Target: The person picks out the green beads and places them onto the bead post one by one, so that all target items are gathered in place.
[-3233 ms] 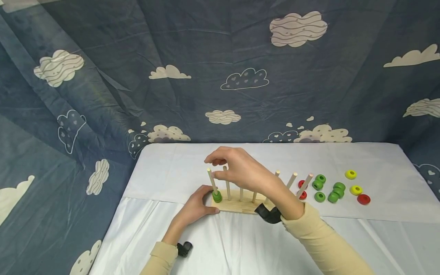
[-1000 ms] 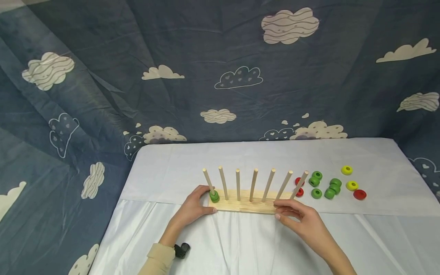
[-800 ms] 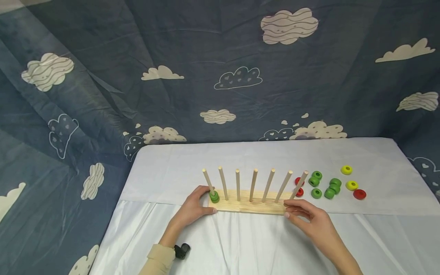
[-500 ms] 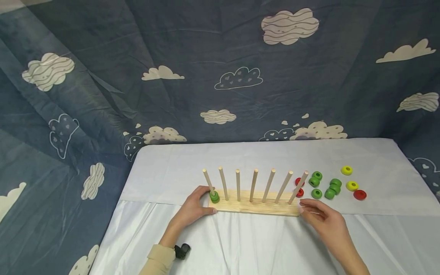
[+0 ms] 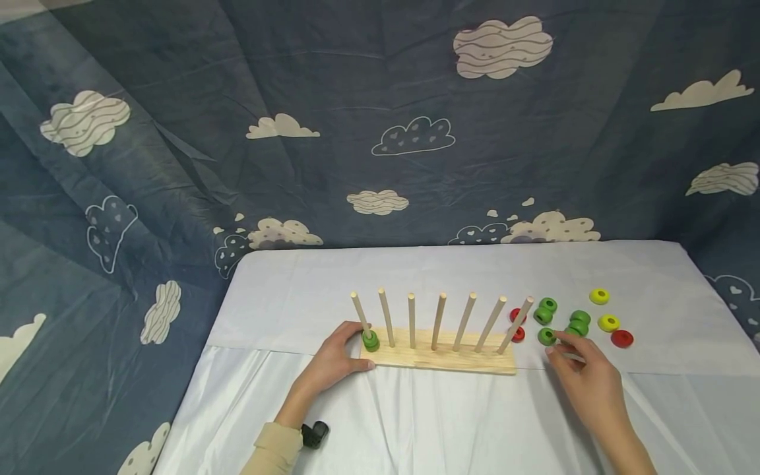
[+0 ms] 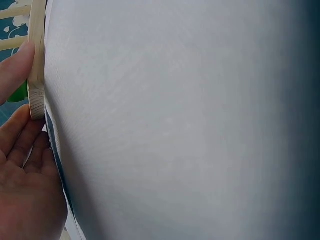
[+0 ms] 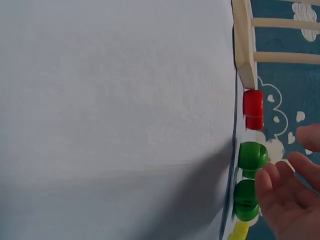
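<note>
A wooden peg rack (image 5: 442,359) with several upright pegs lies in the middle of the head view. Green beads (image 5: 371,340) sit low on its leftmost peg; how many are stacked is unclear. My left hand (image 5: 331,361) holds the rack's left end, thumb at the front edge and fingers round the end. To the right of the rack, my right hand (image 5: 590,377) hovers beside a loose green bead (image 5: 545,337), thumb and fingers apart. In the right wrist view nothing is between them. Whether a fingertip touches that bead I cannot tell.
Two red beads (image 5: 518,334) lie just past the rack's right end. Several other green beads (image 5: 543,315) cluster behind the right hand, with yellow beads (image 5: 608,322) and another red bead (image 5: 621,339) farther right. White cloth (image 5: 297,290) covers the table; a dark cloud-patterned curtain (image 5: 332,171) hangs behind.
My right hand has gone from above the leftmost peg down to the rack's front edge, then rightward along it to the loose green beads. The left hand stays on the rack's end.
</note>
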{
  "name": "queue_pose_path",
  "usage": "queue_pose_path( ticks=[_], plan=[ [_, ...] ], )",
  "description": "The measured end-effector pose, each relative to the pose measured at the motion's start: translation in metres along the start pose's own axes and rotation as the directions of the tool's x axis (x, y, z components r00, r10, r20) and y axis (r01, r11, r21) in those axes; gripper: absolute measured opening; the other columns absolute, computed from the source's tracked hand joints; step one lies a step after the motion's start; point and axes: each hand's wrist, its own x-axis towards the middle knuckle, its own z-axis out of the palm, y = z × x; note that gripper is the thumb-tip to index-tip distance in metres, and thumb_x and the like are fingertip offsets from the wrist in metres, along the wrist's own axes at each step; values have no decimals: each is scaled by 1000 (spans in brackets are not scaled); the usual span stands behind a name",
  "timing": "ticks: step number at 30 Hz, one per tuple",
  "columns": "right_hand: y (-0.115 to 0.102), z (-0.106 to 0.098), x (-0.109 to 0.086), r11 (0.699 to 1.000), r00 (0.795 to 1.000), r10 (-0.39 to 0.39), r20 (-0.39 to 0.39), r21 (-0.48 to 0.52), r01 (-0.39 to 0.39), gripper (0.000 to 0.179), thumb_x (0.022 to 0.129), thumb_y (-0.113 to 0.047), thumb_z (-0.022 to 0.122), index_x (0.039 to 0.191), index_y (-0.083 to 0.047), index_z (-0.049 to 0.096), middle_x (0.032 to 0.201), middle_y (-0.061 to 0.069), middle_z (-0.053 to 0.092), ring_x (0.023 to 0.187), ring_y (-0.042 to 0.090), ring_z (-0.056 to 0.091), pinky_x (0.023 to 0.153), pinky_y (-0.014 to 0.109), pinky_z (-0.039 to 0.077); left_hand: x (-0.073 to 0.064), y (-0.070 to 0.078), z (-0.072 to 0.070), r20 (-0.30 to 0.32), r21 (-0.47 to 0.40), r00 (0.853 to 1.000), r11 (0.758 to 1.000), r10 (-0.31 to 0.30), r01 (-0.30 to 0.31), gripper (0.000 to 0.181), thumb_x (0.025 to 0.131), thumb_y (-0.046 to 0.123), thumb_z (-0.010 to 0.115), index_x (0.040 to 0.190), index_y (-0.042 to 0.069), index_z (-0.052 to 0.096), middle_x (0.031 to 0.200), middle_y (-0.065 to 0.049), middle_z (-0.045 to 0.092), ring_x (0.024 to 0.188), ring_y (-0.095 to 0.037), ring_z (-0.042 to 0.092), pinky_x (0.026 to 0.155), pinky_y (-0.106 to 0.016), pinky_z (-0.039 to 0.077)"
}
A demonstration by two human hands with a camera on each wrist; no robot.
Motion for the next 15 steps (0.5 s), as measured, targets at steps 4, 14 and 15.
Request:
queue_pose_path(
  ticks=[4,14,15],
  plan=[
    [3,1,8,999,998,9,70,-39,-6,41,93,-11,67,131,0,56,118,24,59,102,42,61,79,54,55,0,-1,0,5,-4,1000,1000,6,-6,67,76,23,86,135,19,55,136,6,52,139,-21,36,115,-46,27],
    [11,4,24,993,976,1,217,-113,25,51,91,-13,69,135,6,51,111,29,63,95,43,60,76,59,51,1,-3,-1,8,-3,1000,1000,14,-14,66,76,24,85,135,20,55,136,7,51,139,-21,36,115,-46,27],
    [12,4,26,993,975,-7,221,-115,33,51,91,-12,69,135,5,52,110,28,63,96,43,61,75,59,51,1,-4,0,7,-4,1000,1000,17,-17,66,76,24,85,135,20,55,136,7,51,139,-21,36,115,-46,27]
  ],
)
